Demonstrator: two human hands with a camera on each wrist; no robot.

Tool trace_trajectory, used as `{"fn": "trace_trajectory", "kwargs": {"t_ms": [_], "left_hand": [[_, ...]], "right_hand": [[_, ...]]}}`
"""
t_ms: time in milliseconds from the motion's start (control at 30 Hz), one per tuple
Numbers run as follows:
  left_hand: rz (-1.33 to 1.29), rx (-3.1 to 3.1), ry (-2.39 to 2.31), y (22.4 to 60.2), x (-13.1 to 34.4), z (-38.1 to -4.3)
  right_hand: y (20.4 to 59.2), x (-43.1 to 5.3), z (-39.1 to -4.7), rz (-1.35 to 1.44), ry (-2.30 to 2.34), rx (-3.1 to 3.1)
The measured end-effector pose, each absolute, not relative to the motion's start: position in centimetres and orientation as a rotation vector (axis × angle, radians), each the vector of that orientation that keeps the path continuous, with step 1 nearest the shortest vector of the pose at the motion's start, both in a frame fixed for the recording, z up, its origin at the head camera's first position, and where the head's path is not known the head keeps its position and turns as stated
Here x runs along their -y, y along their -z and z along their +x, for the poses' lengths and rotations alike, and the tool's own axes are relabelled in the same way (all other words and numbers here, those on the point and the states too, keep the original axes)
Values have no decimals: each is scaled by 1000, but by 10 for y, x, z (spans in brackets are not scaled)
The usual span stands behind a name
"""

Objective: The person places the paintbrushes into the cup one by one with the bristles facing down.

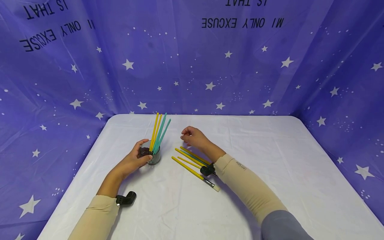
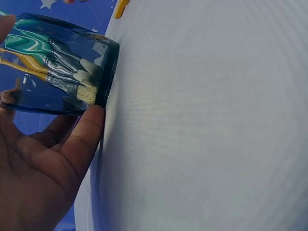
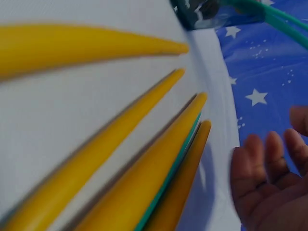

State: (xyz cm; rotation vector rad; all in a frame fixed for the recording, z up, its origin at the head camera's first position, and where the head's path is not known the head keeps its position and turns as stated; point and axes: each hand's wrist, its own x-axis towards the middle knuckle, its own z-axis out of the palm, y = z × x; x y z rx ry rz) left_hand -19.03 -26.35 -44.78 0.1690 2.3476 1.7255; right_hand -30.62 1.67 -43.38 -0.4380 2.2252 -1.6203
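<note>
My left hand (image 1: 133, 160) holds a clear dark-tinted glass (image 1: 155, 160) on the table, fingers round its far side and thumb at the near rim. Yellow and teal paintbrushes (image 1: 163, 133) stand in it, handles up and leaning right. Through its wall in the left wrist view, the bristles (image 2: 86, 92) rest near the base. My right hand (image 1: 195, 137) is in the air right of the glass, fingers loosely bent and holding nothing. Below it lie several yellow paintbrushes (image 1: 188, 168) and a teal paintbrush (image 1: 196, 158), their far ends partly hidden by the right wrist.
A white cloth covers the table (image 1: 168, 206). Purple star-printed curtains (image 1: 192, 66) hang behind it and along both sides. Each wrist wears a small black camera, such as the left wrist camera (image 1: 127, 199). One flat brush's bristles (image 1: 216, 188) point toward the near right.
</note>
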Motion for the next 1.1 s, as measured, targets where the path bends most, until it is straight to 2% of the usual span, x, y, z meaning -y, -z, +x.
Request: {"fn": "trace_trajectory", "kwargs": {"t_ms": [267, 667, 1100], "left_hand": [[182, -2354, -1724, 447, 263, -190], [171, -2339, -1736, 446, 263, -190], [170, -2340, -1742, 451, 264, -192]], "right_hand": [[438, -22, -309, -463, 1361, -2253], [430, -19, -312, -703, 794, -2391], [426, -13, -316, -806, 573, -2444]]}}
